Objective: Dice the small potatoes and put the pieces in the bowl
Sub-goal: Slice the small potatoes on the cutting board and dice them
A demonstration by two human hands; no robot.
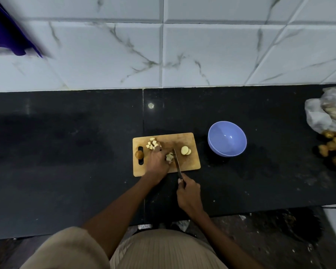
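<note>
Left hand [157, 159] laid over the middle of the wooden cutting board [190, 163], fingers curled down onto a half-cut potato [169, 157], pinning it at the fingertips. Right hand [188, 193] off the board's near edge, wrapped round the handle of one knife [176, 159]; blade running away from the body, edge down just right of the pinned piece, touching or nearly touching it.

Pale, cream-fleshed cut faces on that piece, already split into a few chunks. Beyond the left hand's knuckles, a heap of diced pieces [152, 144], perhaps eight or nine, too small and clustered for a sure count. Right of the blade, two round slices [186, 150], overlapping, pale with thin brown skin at the rim. One whole small potato [139, 154], brown-skinned, sitting in the board's handle slot at the left end.

One lilac bowl [227, 138] on the black counter [66, 152], just right of the board, apart from it, nothing inside. Far right, a pile of unpeeled small potatoes [334, 148] spilling from a crumpled plastic bag [326, 111].
</note>
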